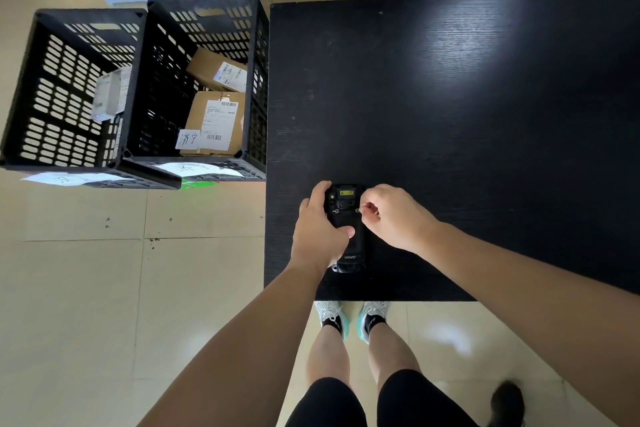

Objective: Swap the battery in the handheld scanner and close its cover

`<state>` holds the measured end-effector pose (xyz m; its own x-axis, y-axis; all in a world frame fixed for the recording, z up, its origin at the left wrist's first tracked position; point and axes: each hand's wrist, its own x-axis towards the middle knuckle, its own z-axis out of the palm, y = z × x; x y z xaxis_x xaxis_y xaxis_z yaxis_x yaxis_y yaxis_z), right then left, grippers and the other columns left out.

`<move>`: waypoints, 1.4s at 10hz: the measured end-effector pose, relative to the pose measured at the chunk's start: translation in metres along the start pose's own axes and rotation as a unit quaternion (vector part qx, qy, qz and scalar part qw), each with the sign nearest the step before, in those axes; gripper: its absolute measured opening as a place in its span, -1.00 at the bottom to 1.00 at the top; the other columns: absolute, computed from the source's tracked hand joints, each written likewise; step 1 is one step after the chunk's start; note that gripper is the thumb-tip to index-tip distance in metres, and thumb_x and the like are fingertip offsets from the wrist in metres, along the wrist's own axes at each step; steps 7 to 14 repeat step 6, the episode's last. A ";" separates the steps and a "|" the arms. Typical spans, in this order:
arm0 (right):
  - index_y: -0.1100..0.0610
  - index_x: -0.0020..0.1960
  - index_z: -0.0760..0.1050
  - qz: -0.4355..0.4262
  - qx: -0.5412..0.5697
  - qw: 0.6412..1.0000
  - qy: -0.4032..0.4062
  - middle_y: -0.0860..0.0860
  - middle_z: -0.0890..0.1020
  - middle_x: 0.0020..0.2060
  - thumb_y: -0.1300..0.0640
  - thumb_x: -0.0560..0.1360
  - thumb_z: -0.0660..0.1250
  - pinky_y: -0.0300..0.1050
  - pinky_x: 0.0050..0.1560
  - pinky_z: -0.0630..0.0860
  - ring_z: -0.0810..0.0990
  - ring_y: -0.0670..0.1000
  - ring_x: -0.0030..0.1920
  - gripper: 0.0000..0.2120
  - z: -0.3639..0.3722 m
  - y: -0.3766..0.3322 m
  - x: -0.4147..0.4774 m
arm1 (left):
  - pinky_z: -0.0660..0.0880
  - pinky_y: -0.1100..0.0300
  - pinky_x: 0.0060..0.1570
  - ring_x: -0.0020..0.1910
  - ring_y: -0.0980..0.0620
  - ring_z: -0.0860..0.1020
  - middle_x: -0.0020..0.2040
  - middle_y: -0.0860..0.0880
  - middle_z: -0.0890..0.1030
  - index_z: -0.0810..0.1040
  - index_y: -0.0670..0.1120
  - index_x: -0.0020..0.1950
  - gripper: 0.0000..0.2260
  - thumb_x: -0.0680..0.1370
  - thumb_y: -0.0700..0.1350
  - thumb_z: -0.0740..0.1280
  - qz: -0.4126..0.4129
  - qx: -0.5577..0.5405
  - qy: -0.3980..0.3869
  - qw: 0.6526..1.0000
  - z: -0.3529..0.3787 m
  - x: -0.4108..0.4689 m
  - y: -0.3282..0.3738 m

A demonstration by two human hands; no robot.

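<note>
Presently on the black table [450, 114], near its near-left corner: one handheld scanner [348, 239], black, lying back-up, with "urovo" printed at its near end. Left hand [318, 232]: clamped around the scanner's left side, thumb across the back. Right hand [391, 215]: fingers pinched together on a small metal fastener [360, 209] at the scanner's right edge. Left of the table, on the tiled floor: two black crates [145, 90], the right one holding cardboard parcels [216, 114] with labels.
</note>
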<state>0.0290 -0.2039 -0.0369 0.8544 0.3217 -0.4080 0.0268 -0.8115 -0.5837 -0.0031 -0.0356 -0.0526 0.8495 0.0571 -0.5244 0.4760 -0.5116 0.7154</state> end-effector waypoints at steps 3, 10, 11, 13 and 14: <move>0.09 -0.11 0.49 -0.020 -0.018 0.999 0.019 -0.04 0.54 -0.08 0.15 0.58 0.26 -0.14 -0.26 0.48 0.54 -0.01 -0.22 -0.89 0.003 0.000 -0.004 | 0.50 0.07 0.11 0.12 -0.04 0.50 0.23 0.00 0.41 0.23 0.23 0.44 -0.24 0.39 -0.20 0.51 0.001 0.002 0.002 1.000 0.000 -0.001 0.001; 0.09 -0.06 0.57 0.079 0.064 0.984 0.145 0.00 0.58 -0.13 0.19 0.55 0.33 -0.09 -0.15 0.53 0.58 -0.01 -0.20 -0.95 0.009 0.006 -0.059 | 0.38 0.19 0.24 0.14 0.13 0.44 0.25 0.06 0.38 0.03 0.14 0.59 -0.10 0.42 -0.09 0.52 -0.017 -0.008 -0.037 0.999 -0.016 -0.019 0.006; 0.09 -0.06 0.57 0.079 0.064 0.984 0.145 0.00 0.58 -0.13 0.19 0.55 0.33 -0.09 -0.15 0.53 0.58 -0.01 -0.20 -0.95 0.009 0.006 -0.059 | 0.38 0.19 0.24 0.14 0.13 0.44 0.25 0.06 0.38 0.03 0.14 0.59 -0.10 0.42 -0.09 0.52 -0.017 -0.008 -0.037 0.999 -0.016 -0.019 0.006; 0.09 -0.06 0.57 0.079 0.064 0.984 0.145 0.00 0.58 -0.13 0.19 0.55 0.33 -0.09 -0.15 0.53 0.58 -0.01 -0.20 -0.95 0.009 0.006 -0.059 | 0.38 0.19 0.24 0.14 0.13 0.44 0.25 0.06 0.38 0.03 0.14 0.59 -0.10 0.42 -0.09 0.52 -0.017 -0.008 -0.037 0.999 -0.016 -0.019 0.006; 0.09 -0.06 0.57 0.079 0.064 0.984 0.145 0.00 0.58 -0.13 0.19 0.55 0.33 -0.09 -0.15 0.53 0.58 -0.01 -0.20 -0.95 0.009 0.006 -0.059 | 0.38 0.19 0.24 0.14 0.13 0.44 0.25 0.06 0.38 0.03 0.14 0.59 -0.10 0.42 -0.09 0.52 -0.017 -0.008 -0.037 0.999 -0.016 -0.019 0.006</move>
